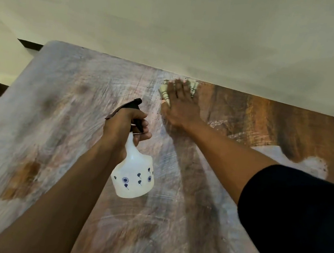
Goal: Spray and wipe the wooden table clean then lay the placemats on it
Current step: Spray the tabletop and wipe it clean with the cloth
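Wiping is the step in hand: the pale cloth point(167, 93) sits flat on the wooden worktop point(63, 94) close to its far edge, pinned under the right hand point(181, 104). That hand's fingers point(178, 87) lie straight and spread over the cloth, pressing it down, with the cloth's corners peeking out on both sides.

Nearer the person, the left hand point(124, 124) holds the white spray bottle point(133, 175) up off the worktop, its fingers curled round the neck just below the dark trigger head point(130, 105), nozzle aimed toward the far edge. The bottle carries small blue markings on its belly.

Most of the worktop shows a milky, streaked film, left and centre, while a band to the right of the cloth looks warm brown and bare, so by that reading the spraying is largely done and the wiping is only partway. A pale patch point(308, 165) lies on the right, beyond the dark sleeve point(299, 220). No placemats show anywhere.

Next, the cloth likely needs steady, overlapping passes drawn back from the far edge across the filmed area, firm pressure held throughout. The bottle would want setting aside before placemats can be laid.
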